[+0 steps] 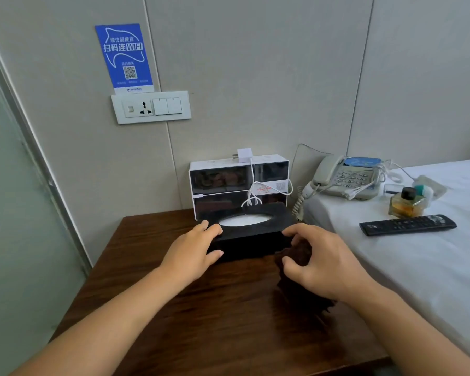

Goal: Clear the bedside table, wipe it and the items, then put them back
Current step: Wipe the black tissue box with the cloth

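Tissue box (251, 232) sits on the bedside table (174, 308), in front of a white cabinet (238, 183). Left hand (193, 248) grips the box's left end. Right hand (320, 261) clutches a dark cloth (296, 256) against its right end. Phone (345, 177), bottle (406, 202) and remote (407, 225) lie on the bed (418, 267).

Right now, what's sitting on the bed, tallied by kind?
Telephone: 1
Remote control: 1
Amber bottle with a black cap: 1
Small clear case: 1
Wrapped teal-and-white item, kind unclear: 1
Total: 5
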A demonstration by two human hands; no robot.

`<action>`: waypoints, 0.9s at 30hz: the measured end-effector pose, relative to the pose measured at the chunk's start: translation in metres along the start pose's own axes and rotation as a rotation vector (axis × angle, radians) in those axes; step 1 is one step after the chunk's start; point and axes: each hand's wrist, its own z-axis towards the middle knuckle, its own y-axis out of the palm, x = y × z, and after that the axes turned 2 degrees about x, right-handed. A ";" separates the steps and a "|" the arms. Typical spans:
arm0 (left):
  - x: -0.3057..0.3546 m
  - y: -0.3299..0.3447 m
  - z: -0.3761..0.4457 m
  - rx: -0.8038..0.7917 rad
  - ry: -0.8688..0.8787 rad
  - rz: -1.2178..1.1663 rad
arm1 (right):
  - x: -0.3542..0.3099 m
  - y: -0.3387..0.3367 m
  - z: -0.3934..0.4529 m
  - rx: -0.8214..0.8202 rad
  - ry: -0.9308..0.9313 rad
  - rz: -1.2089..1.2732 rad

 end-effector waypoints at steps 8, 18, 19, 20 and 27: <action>0.020 -0.007 0.068 0.225 -0.053 -0.060 | 0.000 0.007 0.015 0.066 0.016 -0.030; 0.052 0.013 0.179 0.113 -0.278 -0.215 | 0.000 0.016 0.041 0.083 -0.004 -0.006; 0.054 0.015 0.183 0.119 -0.282 -0.233 | 0.001 0.016 0.048 0.084 -0.006 0.006; 0.055 0.017 0.186 0.127 -0.282 -0.260 | 0.002 0.015 0.058 0.081 -0.007 0.013; 0.048 0.003 0.190 0.321 -0.119 -0.344 | 0.027 -0.001 0.130 0.004 -0.036 -0.022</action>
